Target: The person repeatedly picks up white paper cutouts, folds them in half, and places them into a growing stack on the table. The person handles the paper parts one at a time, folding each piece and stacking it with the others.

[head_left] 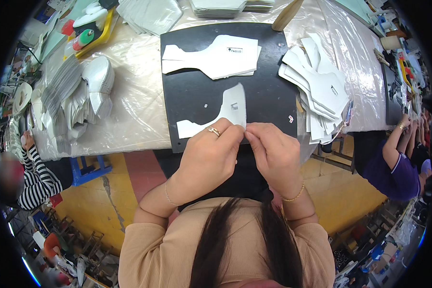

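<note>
A white curved cut piece (pixel 228 109) with a small label on it lies on the black mat (pixel 192 91), its near edge under my fingers. My left hand (pixel 209 156), with a ring on one finger, pinches that near edge. My right hand (pixel 273 153) meets it fingertip to fingertip, closed on the same edge or on something tiny that I cannot make out. A small stack of the same white pieces (pixel 216 57) lies at the far side of the mat. A larger fanned pile of white pieces (pixel 317 91) sits off the mat's right edge.
Clear plastic sheet (pixel 134 96) covers the table. White moulded parts and grey stacked pieces (pixel 77 91) lie at left, a yellow tray (pixel 93 29) with bottles at far left. One person in a striped sleeve (pixel 33 173) sits left, another in purple (pixel 393 163) right.
</note>
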Action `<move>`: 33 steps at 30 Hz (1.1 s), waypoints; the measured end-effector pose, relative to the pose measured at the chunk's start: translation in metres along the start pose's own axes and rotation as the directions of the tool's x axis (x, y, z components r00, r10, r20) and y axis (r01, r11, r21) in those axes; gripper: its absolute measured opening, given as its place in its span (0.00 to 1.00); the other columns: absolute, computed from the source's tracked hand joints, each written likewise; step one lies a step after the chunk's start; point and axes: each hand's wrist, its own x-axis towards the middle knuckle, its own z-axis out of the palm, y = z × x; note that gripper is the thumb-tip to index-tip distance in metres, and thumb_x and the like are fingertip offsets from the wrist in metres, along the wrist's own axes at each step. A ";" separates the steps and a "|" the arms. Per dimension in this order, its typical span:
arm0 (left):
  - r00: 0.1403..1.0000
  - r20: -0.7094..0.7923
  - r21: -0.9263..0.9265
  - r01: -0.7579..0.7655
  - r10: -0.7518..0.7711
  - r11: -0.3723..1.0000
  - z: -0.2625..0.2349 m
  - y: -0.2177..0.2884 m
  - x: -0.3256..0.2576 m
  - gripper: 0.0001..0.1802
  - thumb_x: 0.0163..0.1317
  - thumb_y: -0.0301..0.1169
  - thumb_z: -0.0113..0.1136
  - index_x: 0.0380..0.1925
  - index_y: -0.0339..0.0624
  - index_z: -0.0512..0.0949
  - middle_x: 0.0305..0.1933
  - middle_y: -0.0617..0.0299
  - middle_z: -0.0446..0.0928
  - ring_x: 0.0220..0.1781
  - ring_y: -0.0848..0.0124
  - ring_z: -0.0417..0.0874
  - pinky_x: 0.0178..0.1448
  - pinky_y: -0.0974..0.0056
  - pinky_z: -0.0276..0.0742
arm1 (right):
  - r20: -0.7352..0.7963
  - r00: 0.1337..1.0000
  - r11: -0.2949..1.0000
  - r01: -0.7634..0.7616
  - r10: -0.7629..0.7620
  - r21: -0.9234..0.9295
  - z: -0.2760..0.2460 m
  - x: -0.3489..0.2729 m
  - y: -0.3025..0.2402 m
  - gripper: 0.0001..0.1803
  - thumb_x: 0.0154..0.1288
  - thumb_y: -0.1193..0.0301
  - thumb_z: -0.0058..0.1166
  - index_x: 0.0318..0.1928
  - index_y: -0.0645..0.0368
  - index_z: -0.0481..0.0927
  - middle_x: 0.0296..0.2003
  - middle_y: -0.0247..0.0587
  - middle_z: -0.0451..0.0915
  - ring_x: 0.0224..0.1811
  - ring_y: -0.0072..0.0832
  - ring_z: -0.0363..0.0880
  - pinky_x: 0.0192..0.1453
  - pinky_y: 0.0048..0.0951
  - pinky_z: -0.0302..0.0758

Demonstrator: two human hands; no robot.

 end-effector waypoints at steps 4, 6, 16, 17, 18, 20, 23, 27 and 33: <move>0.996 0.055 -0.016 -0.069 0.069 0.998 0.002 -0.003 0.002 0.05 0.62 0.18 0.59 0.38 0.35 0.79 0.33 0.53 0.76 0.30 0.55 0.80 0.33 0.59 0.74 | 0.094 0.995 0.998 0.046 -0.042 -0.037 -0.011 -0.001 0.005 0.06 0.58 0.79 0.65 0.34 0.61 0.79 0.31 0.38 0.81 0.23 0.34 0.80 0.26 0.30 0.76; 0.993 0.069 -0.047 -0.095 0.098 0.994 0.002 -0.004 0.003 0.04 0.62 0.18 0.60 0.37 0.34 0.79 0.33 0.53 0.76 0.30 0.55 0.80 0.34 0.59 0.74 | 0.106 0.994 0.999 0.043 -0.042 -0.008 -0.014 0.000 0.007 0.06 0.56 0.79 0.64 0.33 0.60 0.79 0.30 0.38 0.81 0.23 0.34 0.80 0.26 0.29 0.75; 0.991 0.089 -0.485 0.130 -0.099 0.865 0.009 -0.025 0.001 0.03 0.66 0.23 0.58 0.36 0.33 0.78 0.35 0.57 0.75 0.36 0.68 0.77 0.43 0.66 0.72 | 0.144 0.908 0.632 -0.380 0.393 0.675 0.011 -0.019 0.024 0.06 0.68 0.75 0.59 0.37 0.65 0.75 0.33 0.39 0.80 0.32 0.22 0.81 0.39 0.24 0.78; 0.984 0.084 -0.560 0.179 -0.159 0.809 0.012 -0.027 0.000 0.03 0.65 0.24 0.58 0.35 0.34 0.77 0.36 0.57 0.75 0.36 0.67 0.77 0.43 0.65 0.72 | 0.157 0.884 0.486 -0.382 0.440 0.786 0.016 -0.021 0.026 0.08 0.70 0.73 0.58 0.38 0.65 0.75 0.34 0.39 0.80 0.33 0.22 0.81 0.40 0.24 0.78; 0.973 0.090 -0.631 0.223 -0.215 0.743 0.015 -0.028 -0.001 0.04 0.65 0.24 0.58 0.34 0.34 0.77 0.36 0.57 0.75 0.37 0.66 0.77 0.44 0.64 0.72 | 0.161 0.880 0.455 -0.379 0.447 0.806 0.020 -0.022 0.027 0.08 0.69 0.73 0.59 0.38 0.64 0.75 0.34 0.38 0.80 0.34 0.21 0.80 0.40 0.24 0.78; 0.982 0.072 -0.599 0.181 -0.172 0.780 0.018 -0.031 -0.002 0.04 0.66 0.25 0.58 0.34 0.35 0.77 0.37 0.57 0.75 0.39 0.65 0.76 0.46 0.63 0.72 | 0.157 0.878 0.361 -0.341 0.452 0.868 0.026 -0.023 0.028 0.09 0.68 0.71 0.62 0.39 0.63 0.75 0.36 0.36 0.79 0.36 0.19 0.79 0.40 0.22 0.77; 0.996 0.056 -0.547 0.093 -0.074 0.832 0.020 -0.033 -0.002 0.05 0.67 0.26 0.58 0.34 0.35 0.76 0.38 0.58 0.74 0.40 0.65 0.76 0.47 0.63 0.72 | 0.116 0.909 0.394 -0.285 0.400 0.874 0.026 -0.021 0.032 0.13 0.67 0.70 0.66 0.38 0.61 0.74 0.36 0.31 0.74 0.36 0.16 0.72 0.40 0.19 0.73; 0.996 0.075 -0.556 0.072 -0.037 0.828 0.023 -0.031 -0.001 0.05 0.67 0.27 0.58 0.34 0.36 0.76 0.37 0.58 0.74 0.40 0.65 0.76 0.48 0.63 0.72 | 0.269 0.907 0.522 -0.409 0.325 0.749 0.017 -0.017 0.037 0.15 0.64 0.69 0.70 0.36 0.58 0.73 0.35 0.27 0.69 0.34 0.14 0.66 0.38 0.19 0.66; 0.990 0.142 -0.536 0.062 0.017 0.842 0.015 -0.036 0.001 0.19 0.56 0.38 0.75 0.31 0.37 0.74 0.32 0.61 0.73 0.36 0.67 0.74 0.43 0.63 0.71 | 0.321 0.924 0.558 -0.381 0.207 0.737 0.011 -0.014 0.035 0.13 0.62 0.72 0.69 0.31 0.60 0.75 0.33 0.32 0.72 0.34 0.20 0.69 0.39 0.24 0.68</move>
